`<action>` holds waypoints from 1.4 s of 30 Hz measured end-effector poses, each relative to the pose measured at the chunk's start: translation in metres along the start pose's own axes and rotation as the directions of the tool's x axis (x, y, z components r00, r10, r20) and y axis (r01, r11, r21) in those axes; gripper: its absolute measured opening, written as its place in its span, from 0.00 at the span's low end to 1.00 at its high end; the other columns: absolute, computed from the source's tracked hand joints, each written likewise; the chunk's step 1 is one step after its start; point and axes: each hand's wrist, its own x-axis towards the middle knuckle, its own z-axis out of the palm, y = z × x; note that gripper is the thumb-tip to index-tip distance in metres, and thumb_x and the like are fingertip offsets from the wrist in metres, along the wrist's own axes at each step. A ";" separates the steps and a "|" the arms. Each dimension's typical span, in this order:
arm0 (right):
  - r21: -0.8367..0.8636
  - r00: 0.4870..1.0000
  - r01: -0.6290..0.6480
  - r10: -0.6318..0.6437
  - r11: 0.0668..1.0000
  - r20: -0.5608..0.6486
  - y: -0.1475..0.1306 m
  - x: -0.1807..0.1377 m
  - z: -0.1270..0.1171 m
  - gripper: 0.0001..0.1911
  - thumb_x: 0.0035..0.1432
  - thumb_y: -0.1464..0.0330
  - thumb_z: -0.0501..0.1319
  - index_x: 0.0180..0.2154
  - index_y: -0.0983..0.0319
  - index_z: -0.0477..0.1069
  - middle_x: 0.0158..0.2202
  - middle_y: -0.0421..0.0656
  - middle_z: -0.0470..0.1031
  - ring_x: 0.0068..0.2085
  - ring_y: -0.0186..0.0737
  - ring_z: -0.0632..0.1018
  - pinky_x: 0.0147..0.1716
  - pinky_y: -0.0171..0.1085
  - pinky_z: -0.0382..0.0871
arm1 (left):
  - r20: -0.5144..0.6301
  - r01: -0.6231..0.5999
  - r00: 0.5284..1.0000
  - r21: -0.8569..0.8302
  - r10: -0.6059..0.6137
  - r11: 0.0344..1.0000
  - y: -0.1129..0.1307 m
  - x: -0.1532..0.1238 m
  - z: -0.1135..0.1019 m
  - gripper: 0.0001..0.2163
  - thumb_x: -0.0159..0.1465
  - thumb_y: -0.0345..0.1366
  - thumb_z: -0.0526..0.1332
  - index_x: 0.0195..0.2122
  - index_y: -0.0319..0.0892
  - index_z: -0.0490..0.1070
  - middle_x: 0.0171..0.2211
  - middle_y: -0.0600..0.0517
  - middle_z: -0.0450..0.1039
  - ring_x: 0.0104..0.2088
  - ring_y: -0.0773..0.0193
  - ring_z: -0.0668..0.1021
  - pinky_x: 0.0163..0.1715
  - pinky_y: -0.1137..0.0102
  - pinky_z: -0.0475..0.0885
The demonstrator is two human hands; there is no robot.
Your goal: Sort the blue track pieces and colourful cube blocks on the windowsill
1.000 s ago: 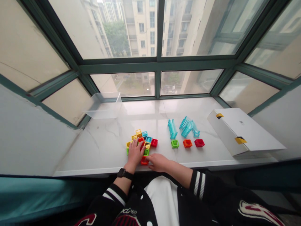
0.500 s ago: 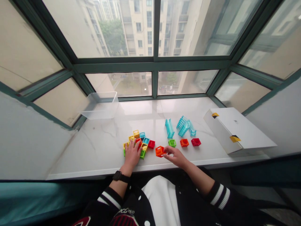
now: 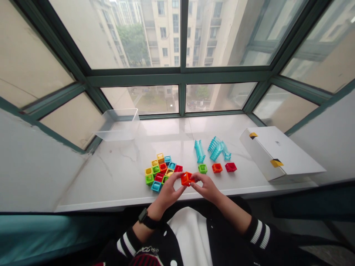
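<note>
An orange cube block [image 3: 186,179] with open sides is held up between both hands near the sill's front edge. My right hand [image 3: 205,185] pinches it from the right with thumb and fingertips. From the other side, the fingers and thumb of my left hand [image 3: 169,191] close around its left part. Just left of them lies a cluster of coloured cube blocks [image 3: 159,177] in yellow, green, red, orange and blue, partly covered by my left hand. A green block [image 3: 202,169], a second orange block [image 3: 217,168] and a red block [image 3: 230,167] form a row to the right.
Behind that row lie clear blue track pieces [image 3: 199,151], one of them curved [image 3: 215,148]. A transparent plastic bin [image 3: 119,129] stands at the back left. A white box [image 3: 280,151] occupies the right end of the sill [image 3: 111,192], below the window frame [image 3: 177,79].
My left hand has left the block cluster and moved right to take hold of the orange block. My right hand still grips that block, shifted slightly left.
</note>
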 end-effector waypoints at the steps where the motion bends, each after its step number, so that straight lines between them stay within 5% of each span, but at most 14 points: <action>1: -0.016 1.000 0.011 -0.011 1.000 -0.008 0.000 -0.001 0.000 0.10 0.66 0.60 0.65 0.45 0.57 0.75 0.42 0.45 0.82 0.42 0.44 0.82 0.44 0.43 0.79 | -0.004 0.013 1.000 -0.027 -0.014 1.000 -0.001 0.000 0.001 0.23 0.67 0.40 0.68 0.62 0.48 0.69 0.57 0.43 0.76 0.56 0.51 0.80 0.58 0.52 0.77; 7: 0.041 0.997 0.021 -0.018 0.999 -0.076 0.006 -0.004 0.004 0.27 0.65 0.62 0.66 0.63 0.56 0.65 0.45 0.45 0.82 0.45 0.45 0.83 0.48 0.46 0.80 | -0.004 0.012 1.000 -0.083 -0.012 0.996 0.002 0.001 0.004 0.20 0.63 0.36 0.71 0.55 0.47 0.71 0.52 0.46 0.77 0.51 0.54 0.81 0.53 0.56 0.79; 12: 0.066 0.998 0.013 -0.009 0.998 -0.058 0.007 -0.004 0.008 0.26 0.64 0.62 0.68 0.62 0.57 0.70 0.52 0.49 0.80 0.46 0.45 0.83 0.47 0.46 0.80 | -0.034 -0.033 0.999 -0.016 0.032 0.999 0.005 0.000 0.003 0.18 0.63 0.34 0.70 0.54 0.48 0.71 0.53 0.45 0.76 0.54 0.53 0.78 0.56 0.54 0.76; 23: 0.019 0.997 0.067 -0.066 0.998 -0.040 0.008 -0.006 0.008 0.25 0.64 0.64 0.68 0.62 0.53 0.72 0.50 0.46 0.77 0.45 0.44 0.80 0.48 0.46 0.80 | 0.022 -0.031 0.999 0.005 0.031 1.000 0.005 -0.001 0.006 0.18 0.64 0.36 0.70 0.55 0.49 0.72 0.53 0.44 0.74 0.56 0.51 0.77 0.57 0.54 0.75; 28: 0.058 0.997 0.022 -0.018 0.998 -0.075 0.010 -0.008 0.014 0.35 0.63 0.61 0.68 0.69 0.52 0.63 0.59 0.50 0.72 0.55 0.49 0.79 0.52 0.47 0.79 | -0.024 -0.046 0.999 0.011 0.046 0.999 0.003 -0.001 0.009 0.16 0.65 0.38 0.69 0.53 0.48 0.72 0.52 0.45 0.75 0.55 0.51 0.77 0.58 0.55 0.74; 33: 0.006 0.999 0.032 -0.032 0.999 -0.040 0.009 -0.008 0.019 0.37 0.59 0.61 0.71 0.67 0.54 0.65 0.63 0.51 0.72 0.63 0.55 0.74 0.64 0.54 0.70 | -0.037 -0.063 0.997 0.039 0.064 0.997 -0.004 -0.004 0.015 0.19 0.64 0.35 0.70 0.55 0.49 0.71 0.54 0.44 0.74 0.57 0.50 0.76 0.59 0.53 0.73; 42: 0.023 0.990 -0.101 0.103 0.995 -0.097 0.025 -0.012 0.011 0.39 0.57 0.63 0.71 0.68 0.56 0.64 0.64 0.50 0.73 0.61 0.53 0.77 0.62 0.52 0.73 | 0.023 -0.090 0.996 0.189 0.087 0.978 -0.018 -0.006 0.011 0.26 0.68 0.39 0.67 0.66 0.51 0.65 0.61 0.42 0.71 0.61 0.49 0.75 0.61 0.53 0.73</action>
